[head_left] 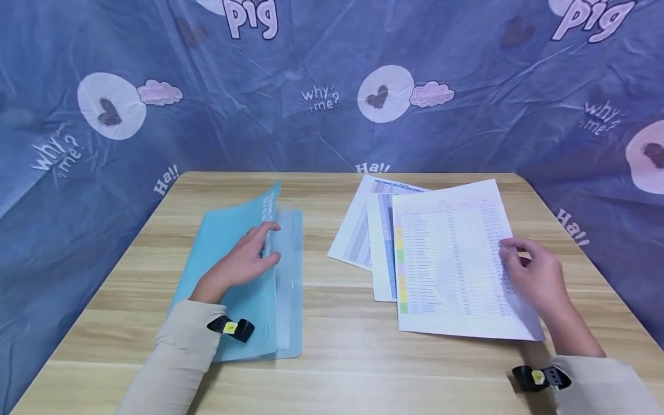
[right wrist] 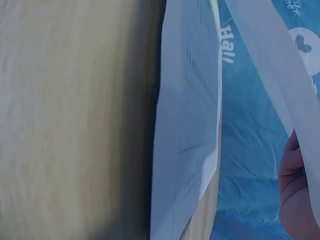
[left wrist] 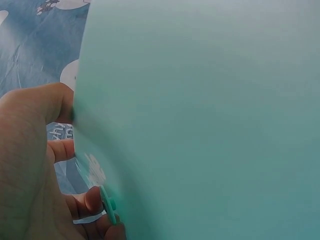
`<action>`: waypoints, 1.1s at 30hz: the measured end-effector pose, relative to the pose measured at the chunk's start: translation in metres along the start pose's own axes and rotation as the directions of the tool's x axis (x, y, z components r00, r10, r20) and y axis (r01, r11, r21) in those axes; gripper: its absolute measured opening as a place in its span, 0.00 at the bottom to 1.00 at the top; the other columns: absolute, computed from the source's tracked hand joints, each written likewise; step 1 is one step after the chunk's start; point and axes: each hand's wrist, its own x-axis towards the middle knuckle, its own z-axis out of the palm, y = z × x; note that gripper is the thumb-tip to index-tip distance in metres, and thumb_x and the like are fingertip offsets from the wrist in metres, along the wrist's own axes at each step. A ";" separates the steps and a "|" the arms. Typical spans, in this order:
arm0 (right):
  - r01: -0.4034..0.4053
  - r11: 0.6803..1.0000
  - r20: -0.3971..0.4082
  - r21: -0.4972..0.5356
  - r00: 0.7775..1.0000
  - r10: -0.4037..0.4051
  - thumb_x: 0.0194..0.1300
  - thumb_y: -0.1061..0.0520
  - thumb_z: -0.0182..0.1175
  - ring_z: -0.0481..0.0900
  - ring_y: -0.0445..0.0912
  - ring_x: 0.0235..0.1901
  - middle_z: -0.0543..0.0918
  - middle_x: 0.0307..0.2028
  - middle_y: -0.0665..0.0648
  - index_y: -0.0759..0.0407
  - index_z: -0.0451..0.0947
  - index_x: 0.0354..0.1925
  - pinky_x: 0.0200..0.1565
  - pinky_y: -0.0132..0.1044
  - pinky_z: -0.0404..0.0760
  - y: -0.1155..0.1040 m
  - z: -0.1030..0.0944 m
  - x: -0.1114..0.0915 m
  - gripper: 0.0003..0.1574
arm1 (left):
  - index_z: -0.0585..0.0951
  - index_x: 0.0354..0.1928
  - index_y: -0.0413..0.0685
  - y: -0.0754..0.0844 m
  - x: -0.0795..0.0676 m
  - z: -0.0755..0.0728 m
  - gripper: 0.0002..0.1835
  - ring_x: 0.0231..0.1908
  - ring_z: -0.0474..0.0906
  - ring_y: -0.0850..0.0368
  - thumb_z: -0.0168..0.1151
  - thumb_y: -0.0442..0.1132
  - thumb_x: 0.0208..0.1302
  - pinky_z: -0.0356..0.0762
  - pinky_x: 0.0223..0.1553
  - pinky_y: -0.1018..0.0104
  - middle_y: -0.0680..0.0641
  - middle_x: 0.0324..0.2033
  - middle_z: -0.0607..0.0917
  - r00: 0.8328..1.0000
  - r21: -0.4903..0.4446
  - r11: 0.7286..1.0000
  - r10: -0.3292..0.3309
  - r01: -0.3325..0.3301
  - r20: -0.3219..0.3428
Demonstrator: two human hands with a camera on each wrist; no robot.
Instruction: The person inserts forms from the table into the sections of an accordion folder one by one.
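A teal plastic file folder (head_left: 212, 230) lies on the left of the table, its front cover partly raised and bent at the top corner. My left hand (head_left: 241, 262) holds the cover's right edge. Close up in the left wrist view, the fingers (left wrist: 61, 150) meet that edge beside a snap button (left wrist: 107, 206). A clear inner sleeve (head_left: 287, 276) shows under the cover. On the right, my right hand (head_left: 539, 276) pinches the right edge of a printed sheet (head_left: 441, 271) with a coloured left column. That sheet overlaps two blue-printed sheets (head_left: 381, 271).
The wooden table (head_left: 332, 357) reaches back to a blue patterned cloth (head_left: 290, 132), which also hangs along both sides. A band with a small black device is worn on the left wrist (head_left: 230, 328) and on the right wrist (head_left: 539, 378).
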 end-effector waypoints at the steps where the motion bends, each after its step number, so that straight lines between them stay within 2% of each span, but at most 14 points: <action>1: 0.008 1.000 0.000 0.003 1.000 -0.008 0.67 0.56 0.51 0.67 0.30 0.29 0.76 0.49 0.70 0.65 0.76 0.53 0.29 0.20 0.65 -0.001 0.000 0.000 0.20 | 0.60 0.65 0.54 0.000 0.000 0.000 0.29 0.54 0.66 0.44 0.52 0.46 0.63 0.68 0.49 0.44 0.38 0.61 0.67 1.000 0.000 1.000 -0.003 0.003 0.000; 9: 0.079 0.996 -0.047 0.040 0.996 -0.077 0.64 0.59 0.55 0.66 0.24 0.25 0.79 0.43 0.70 0.66 0.78 0.48 0.28 0.19 0.65 -0.012 0.007 0.000 0.16 | 0.60 0.66 0.54 0.000 0.002 0.002 0.30 0.58 0.65 0.45 0.51 0.47 0.62 0.66 0.53 0.44 0.41 0.63 0.65 1.000 0.009 1.000 0.005 -0.005 0.006; 18: 0.102 0.994 -0.024 0.044 0.995 -0.101 0.66 0.58 0.54 0.67 0.30 0.29 0.79 0.47 0.69 0.65 0.78 0.48 0.31 0.19 0.64 -0.024 0.014 -0.001 0.16 | 0.61 0.66 0.54 -0.001 0.002 0.002 0.29 0.55 0.66 0.45 0.51 0.48 0.62 0.67 0.51 0.46 0.41 0.62 0.67 1.000 0.016 1.000 0.007 -0.007 0.003; 23: 0.140 0.988 -0.038 0.065 0.990 -0.138 0.65 0.59 0.55 0.68 0.33 0.28 0.80 0.44 0.67 0.65 0.79 0.47 0.31 0.20 0.65 -0.031 0.020 -0.001 0.15 | 0.61 0.66 0.54 0.000 0.002 0.003 0.29 0.54 0.66 0.46 0.51 0.47 0.62 0.67 0.50 0.46 0.41 0.61 0.67 1.000 0.019 1.000 0.006 -0.006 0.005; 33: 0.188 0.977 -0.008 0.105 0.982 -0.188 0.65 0.59 0.55 0.70 0.37 0.28 0.80 0.43 0.66 0.64 0.79 0.46 0.30 0.19 0.67 -0.046 0.028 -0.002 0.14 | 0.61 0.65 0.53 -0.001 0.001 0.004 0.29 0.54 0.67 0.45 0.51 0.46 0.62 0.68 0.50 0.45 0.40 0.61 0.68 1.000 0.021 1.000 0.011 -0.011 -0.005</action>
